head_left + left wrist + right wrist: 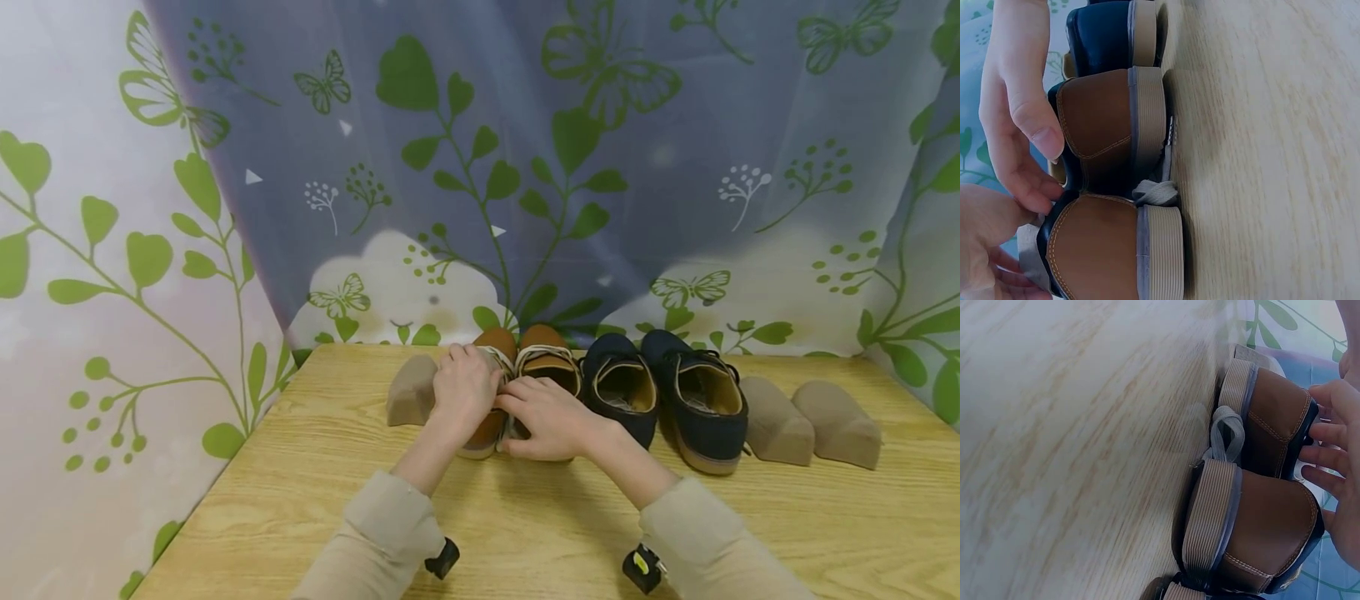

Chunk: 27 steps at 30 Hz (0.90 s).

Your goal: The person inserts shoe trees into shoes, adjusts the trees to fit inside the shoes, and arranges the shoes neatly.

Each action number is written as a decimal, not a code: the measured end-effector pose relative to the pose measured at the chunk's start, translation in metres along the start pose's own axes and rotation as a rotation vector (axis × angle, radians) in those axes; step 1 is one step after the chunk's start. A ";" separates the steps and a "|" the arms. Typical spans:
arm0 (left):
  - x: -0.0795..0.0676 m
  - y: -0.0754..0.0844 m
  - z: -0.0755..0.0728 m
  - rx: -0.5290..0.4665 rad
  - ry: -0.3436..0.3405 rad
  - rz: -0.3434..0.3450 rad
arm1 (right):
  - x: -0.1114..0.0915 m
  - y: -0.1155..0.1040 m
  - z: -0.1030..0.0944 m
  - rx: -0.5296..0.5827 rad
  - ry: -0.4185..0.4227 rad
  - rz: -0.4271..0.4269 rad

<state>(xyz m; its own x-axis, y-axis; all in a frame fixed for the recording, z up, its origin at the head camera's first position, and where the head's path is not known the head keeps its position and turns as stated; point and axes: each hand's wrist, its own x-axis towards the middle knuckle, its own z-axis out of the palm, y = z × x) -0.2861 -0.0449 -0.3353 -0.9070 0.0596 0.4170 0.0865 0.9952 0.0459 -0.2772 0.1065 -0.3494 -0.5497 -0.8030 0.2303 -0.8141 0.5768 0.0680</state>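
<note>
Two brown shoes stand side by side, toes away from me. At the left brown shoe (486,440), my left hand (463,385) bends over the opening, its fingers around a beige-grey shoe insert (1032,253) that shows at the heel collar. My right hand (551,417) reaches across the right brown shoe (1266,519), fingers loosely extended and fingertips at the left shoe's collar. Most of the insert is hidden inside the shoe and behind the hands. A pale shoelace loop (1227,431) hangs between the two heels.
A beige shoe insert (409,392) lies left of the brown shoes. To the right stand two navy shoes (705,425), then two more beige inserts (772,421). All are on a wooden table (525,533) before a patterned curtain (465,208).
</note>
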 end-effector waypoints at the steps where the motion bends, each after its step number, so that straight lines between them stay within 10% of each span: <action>1: 0.000 0.000 0.000 -0.015 -0.008 -0.009 | 0.000 0.000 0.000 0.004 -0.001 0.002; 17: 0.004 -0.007 0.000 -0.161 -0.139 -0.053 | -0.002 0.001 0.002 0.034 -0.006 -0.002; 27: 0.007 -0.030 -0.011 -0.203 -0.225 0.188 | 0.000 0.001 -0.003 0.041 -0.044 0.020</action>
<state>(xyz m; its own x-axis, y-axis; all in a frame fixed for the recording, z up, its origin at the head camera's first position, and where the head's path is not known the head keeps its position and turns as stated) -0.2903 -0.0753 -0.3233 -0.9334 0.2786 0.2263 0.3205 0.9307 0.1761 -0.2776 0.1081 -0.3466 -0.5725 -0.7980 0.1882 -0.8096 0.5865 0.0242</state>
